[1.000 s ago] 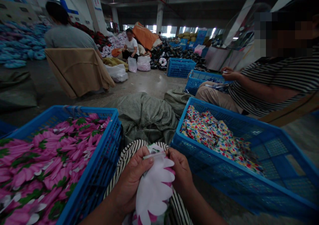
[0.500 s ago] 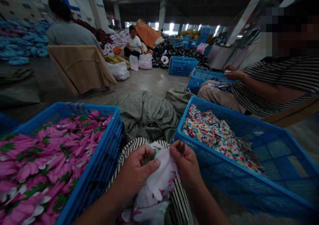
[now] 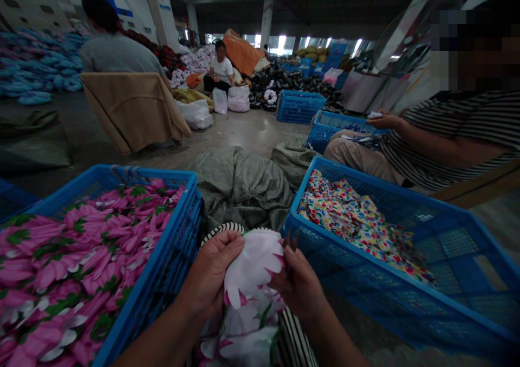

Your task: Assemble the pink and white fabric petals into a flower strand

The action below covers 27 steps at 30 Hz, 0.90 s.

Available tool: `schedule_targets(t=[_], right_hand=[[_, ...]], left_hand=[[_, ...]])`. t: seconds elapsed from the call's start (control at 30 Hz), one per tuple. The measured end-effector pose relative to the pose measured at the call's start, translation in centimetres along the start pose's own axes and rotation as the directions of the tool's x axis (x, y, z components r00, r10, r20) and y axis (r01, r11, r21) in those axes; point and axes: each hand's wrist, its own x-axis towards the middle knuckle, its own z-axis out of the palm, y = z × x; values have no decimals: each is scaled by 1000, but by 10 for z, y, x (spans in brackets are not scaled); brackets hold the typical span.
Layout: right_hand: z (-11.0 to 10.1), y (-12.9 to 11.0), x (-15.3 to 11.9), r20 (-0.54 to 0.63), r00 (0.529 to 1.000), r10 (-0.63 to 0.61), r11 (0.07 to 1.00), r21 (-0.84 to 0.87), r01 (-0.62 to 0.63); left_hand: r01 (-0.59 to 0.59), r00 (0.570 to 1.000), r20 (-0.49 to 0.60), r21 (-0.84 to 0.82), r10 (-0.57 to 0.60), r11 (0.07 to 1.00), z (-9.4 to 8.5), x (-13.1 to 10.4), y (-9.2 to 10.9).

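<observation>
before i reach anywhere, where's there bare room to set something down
Bare floor shows between the draped chair and the far blue crates; the right crate's right end looks bare too. The pink-filled left crate and striped lap are crowded.

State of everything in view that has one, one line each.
Left hand: closed on the petal cloth's edge.
Right hand: at its other edge, fingers blurred.
Petal cloth: held up, white side showing.
Left crate: open, well filled.
Right crate: open, part filled.
Sack: crumpled on the floor.
Chair cover: draped.
</observation>
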Motion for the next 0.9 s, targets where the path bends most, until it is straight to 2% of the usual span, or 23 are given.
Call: schedule_targets(t=[0.1, 0.2, 0.3, 0.33, 0.4, 0.47, 0.5, 0.57, 0.63, 0.73, 0.8, 0.9], right_hand=[[0, 7, 0, 46, 998, -31, 999, -29, 32], [3, 7, 1, 7, 1000, -25, 999, -39, 25], [5, 6, 1, -47, 998, -36, 999, -42, 34], [6, 6, 1, -67, 997, -48, 998, -46, 45], [5, 7, 1, -102, 992, -75, 996, -59, 69], [5, 8, 0, -123, 988, -98, 992, -87, 87], [4, 8, 0, -128, 986, -108, 990, -102, 95], [4, 9, 0, -137, 983, -120, 987, -126, 103], [4, 8, 0, -133, 984, -117, 985, -142, 98], [4, 8, 1, -129, 986, -104, 979, -189, 78], [5, 9, 1, -122, 980, -156, 955, -272, 119], [7, 12, 3, -123, 944, -307, 850, -481, 214]], left_hand=[[11, 1000, 25, -56, -9, 998, 3, 2, 1], [36, 999, 30, -98, -34, 995, 7, 4, -2], [67, 997, 27, -11, -67, 998, 6, 8, -9], [34, 999, 23, 65, -36, 997, 5, 9, -12], [-122, 992, 2, 273, 126, 954, 0, 10, -17], [-295, 949, 42, 463, 312, 836, -5, 8, -19], [-354, 929, 98, 524, 358, 775, -6, 7, -19], [-409, 911, 230, 594, 341, 693, -7, 2, -17], [-417, 909, 299, 643, 291, 642, -4, -2, -16], [-370, 929, 264, 671, 259, 642, 0, -2, -18], [-375, 927, 243, 659, 287, 652, 1, 0, -21], [-472, 869, 236, 656, 435, 589, 3, 2, -26]])
